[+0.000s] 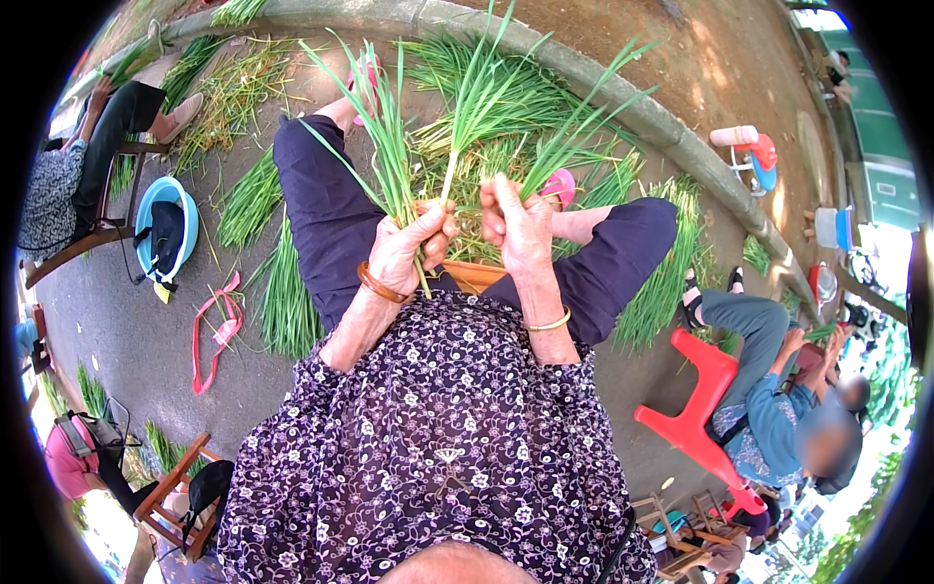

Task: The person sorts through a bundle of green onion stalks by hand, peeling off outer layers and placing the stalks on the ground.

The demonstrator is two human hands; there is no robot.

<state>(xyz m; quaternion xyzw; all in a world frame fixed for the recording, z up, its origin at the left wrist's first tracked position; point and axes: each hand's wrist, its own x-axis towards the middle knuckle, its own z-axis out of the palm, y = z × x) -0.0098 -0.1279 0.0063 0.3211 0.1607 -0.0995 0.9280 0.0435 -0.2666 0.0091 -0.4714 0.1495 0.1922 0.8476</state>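
Note:
My left hand (402,251), with a brown bangle at the wrist, is closed round a bunch of long green chives (392,170). Its leaves fan upward, and the cut ends poke out below the fist. A paler-stemmed clump (470,112) rises between my hands, its white base by my left thumb and fingertips. My right hand (520,226) pinches a few green stalks (564,154) that slant up to the right. Beyond my hands, a heap of chives (491,83) and yellowish trimmings lies on the ground between my feet.
More chives lie beside both legs. A light-blue basin (195,243) with a black bag in it and a red strap (199,341) are at the left. At the right, a red plastic stool (696,409) stands near a seated person (778,419). A stone curb (671,127) curves along the far side.

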